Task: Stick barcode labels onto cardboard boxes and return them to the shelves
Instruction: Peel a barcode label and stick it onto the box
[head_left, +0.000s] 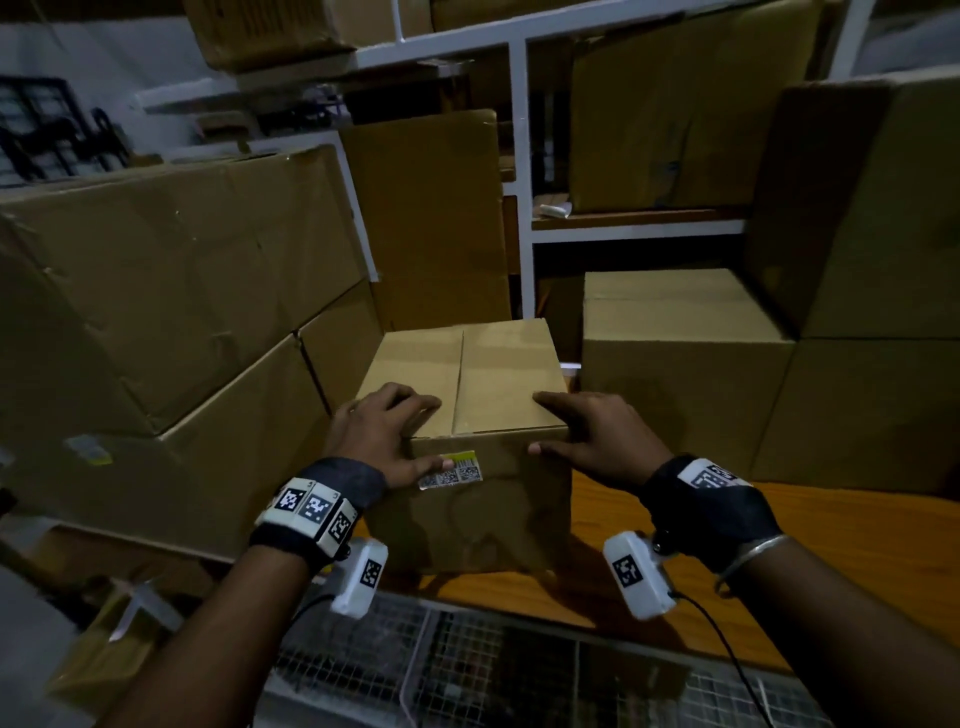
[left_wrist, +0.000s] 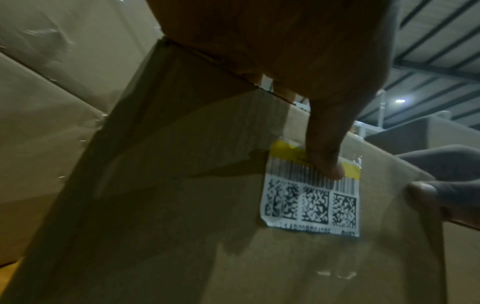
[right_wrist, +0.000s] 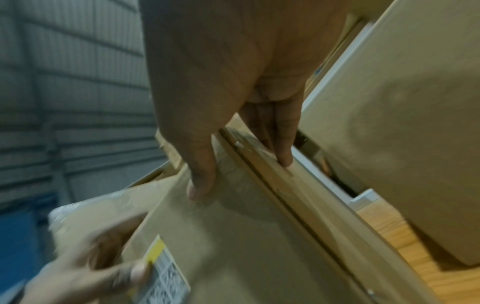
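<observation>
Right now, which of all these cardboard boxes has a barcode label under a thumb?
The small box between both hands, on the wooden shelf: its front carries a yellow-topped label, pressed by the left hand.

- A white metal shelving frame (head_left: 521, 171) stands at the back, its boards holding stacked brown cartons.
- An orange-brown wooden counter (head_left: 810, 561) lies below, with a wire mesh panel (head_left: 395, 670) along its near edge.
- A grey corrugated metal wall (right_wrist: 67, 82) rises to one side.
- A dark beamed roof (left_wrist: 436, 41) carries one small round lamp (left_wrist: 400, 101); the light is dim.
</observation>
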